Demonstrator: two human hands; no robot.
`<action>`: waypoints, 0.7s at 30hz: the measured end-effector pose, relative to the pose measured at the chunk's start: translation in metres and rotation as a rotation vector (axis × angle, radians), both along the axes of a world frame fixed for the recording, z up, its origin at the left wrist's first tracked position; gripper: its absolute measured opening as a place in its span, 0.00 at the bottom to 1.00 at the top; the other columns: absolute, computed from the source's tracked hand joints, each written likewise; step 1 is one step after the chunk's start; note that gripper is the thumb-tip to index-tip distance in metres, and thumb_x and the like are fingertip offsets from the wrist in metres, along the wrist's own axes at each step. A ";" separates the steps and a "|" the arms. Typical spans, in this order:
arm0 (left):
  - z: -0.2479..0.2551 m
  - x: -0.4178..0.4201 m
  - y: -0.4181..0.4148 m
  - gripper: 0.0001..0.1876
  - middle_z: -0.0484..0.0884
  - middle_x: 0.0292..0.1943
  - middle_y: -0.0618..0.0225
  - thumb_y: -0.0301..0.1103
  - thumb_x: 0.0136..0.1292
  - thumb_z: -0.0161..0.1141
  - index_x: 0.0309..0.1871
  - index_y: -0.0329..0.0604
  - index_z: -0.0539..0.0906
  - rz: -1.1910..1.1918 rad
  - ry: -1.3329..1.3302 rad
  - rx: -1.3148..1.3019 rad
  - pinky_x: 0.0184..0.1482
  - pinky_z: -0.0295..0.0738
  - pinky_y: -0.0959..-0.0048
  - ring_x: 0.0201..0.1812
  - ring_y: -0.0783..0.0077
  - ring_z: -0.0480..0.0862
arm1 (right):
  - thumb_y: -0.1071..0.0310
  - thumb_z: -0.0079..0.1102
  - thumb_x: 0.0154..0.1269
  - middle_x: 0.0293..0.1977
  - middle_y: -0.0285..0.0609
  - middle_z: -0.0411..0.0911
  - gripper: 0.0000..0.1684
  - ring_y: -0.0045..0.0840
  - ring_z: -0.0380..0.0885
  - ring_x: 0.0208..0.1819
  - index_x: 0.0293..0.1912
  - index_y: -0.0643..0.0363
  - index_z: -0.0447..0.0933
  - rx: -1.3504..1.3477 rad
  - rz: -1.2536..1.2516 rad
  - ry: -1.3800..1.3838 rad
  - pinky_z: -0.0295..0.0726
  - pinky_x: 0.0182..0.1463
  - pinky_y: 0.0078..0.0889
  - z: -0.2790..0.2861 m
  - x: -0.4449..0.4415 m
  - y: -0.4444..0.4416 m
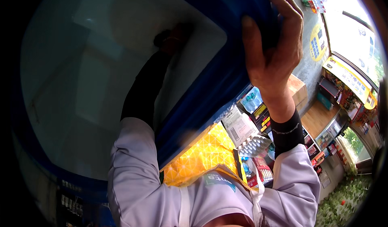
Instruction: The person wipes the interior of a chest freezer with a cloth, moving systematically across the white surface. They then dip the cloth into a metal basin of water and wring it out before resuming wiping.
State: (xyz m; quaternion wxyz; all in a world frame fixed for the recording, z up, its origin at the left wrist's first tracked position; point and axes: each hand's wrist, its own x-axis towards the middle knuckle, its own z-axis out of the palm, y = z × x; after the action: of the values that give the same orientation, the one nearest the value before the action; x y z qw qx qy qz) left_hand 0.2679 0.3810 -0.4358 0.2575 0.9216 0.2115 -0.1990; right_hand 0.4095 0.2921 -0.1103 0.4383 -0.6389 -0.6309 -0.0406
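A large blue frame surrounds a dim, pale panel or interior that fills the left half of the view. My right hand grips the frame's upper right corner, thumb on the near face and fingers curled over the edge. My left arm reaches across the pale area, in a black cuff below a lavender sleeve. Deep shadow covers my left hand; its fingers and anything in them cannot be made out. A dark band sits at that wrist. I wear a yellow patterned apron with white straps.
Cartons, a grey egg tray and shrink-wrapped bottles are stacked beyond the apron. A cardboard box stands behind my right wrist. Shop shelves line the far right. Dark shelves with cans or bottles show at lower left.
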 end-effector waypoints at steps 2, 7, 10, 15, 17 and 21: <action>0.017 0.005 0.000 0.16 0.76 0.58 0.51 0.30 0.71 0.45 0.58 0.38 0.76 0.059 0.065 -0.191 0.60 0.74 0.63 0.56 0.54 0.79 | 0.75 0.56 0.62 0.56 0.65 0.68 0.25 0.45 0.71 0.58 0.58 0.72 0.65 -0.004 -0.008 -0.009 0.70 0.61 0.39 0.000 0.001 -0.002; 0.010 -0.026 0.008 0.17 0.76 0.60 0.55 0.31 0.71 0.45 0.59 0.38 0.76 -0.030 -0.120 -0.164 0.63 0.71 0.65 0.59 0.56 0.77 | 0.75 0.56 0.62 0.56 0.65 0.69 0.25 0.45 0.71 0.58 0.57 0.72 0.65 0.012 -0.007 0.081 0.71 0.60 0.39 -0.004 -0.001 0.000; 0.030 -0.048 0.012 0.19 0.72 0.63 0.56 0.31 0.70 0.47 0.62 0.39 0.72 -0.209 -0.064 -0.131 0.64 0.69 0.64 0.61 0.56 0.74 | 0.75 0.56 0.62 0.56 0.65 0.69 0.24 0.45 0.72 0.58 0.57 0.73 0.65 -0.019 -0.042 0.060 0.71 0.60 0.38 -0.002 -0.001 -0.003; -0.002 -0.051 0.029 0.17 0.77 0.57 0.56 0.32 0.71 0.45 0.59 0.39 0.75 -0.034 -0.087 -0.075 0.59 0.74 0.64 0.55 0.56 0.79 | 0.75 0.55 0.62 0.55 0.65 0.69 0.25 0.45 0.72 0.57 0.57 0.73 0.65 -0.001 -0.024 0.005 0.70 0.61 0.38 -0.001 0.002 -0.001; 0.042 -0.032 0.032 0.16 0.81 0.52 0.55 0.32 0.72 0.44 0.57 0.38 0.77 0.799 -0.313 -0.344 0.56 0.76 0.64 0.50 0.56 0.81 | 0.75 0.55 0.62 0.55 0.65 0.69 0.25 0.44 0.72 0.57 0.57 0.73 0.65 0.018 -0.007 -0.016 0.70 0.61 0.38 -0.004 0.006 -0.002; 0.015 -0.004 0.013 0.15 0.81 0.50 0.55 0.38 0.72 0.47 0.49 0.39 0.81 0.675 -0.100 -0.152 0.53 0.77 0.63 0.48 0.59 0.82 | 0.76 0.55 0.62 0.56 0.64 0.68 0.25 0.43 0.71 0.58 0.58 0.73 0.65 0.000 0.002 -0.003 0.70 0.61 0.38 0.001 -0.001 0.001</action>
State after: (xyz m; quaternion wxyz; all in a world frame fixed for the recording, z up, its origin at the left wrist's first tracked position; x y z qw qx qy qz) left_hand 0.2637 0.3943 -0.4208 0.3867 0.7865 0.4761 -0.0722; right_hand 0.4081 0.2928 -0.1093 0.4376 -0.6382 -0.6320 -0.0413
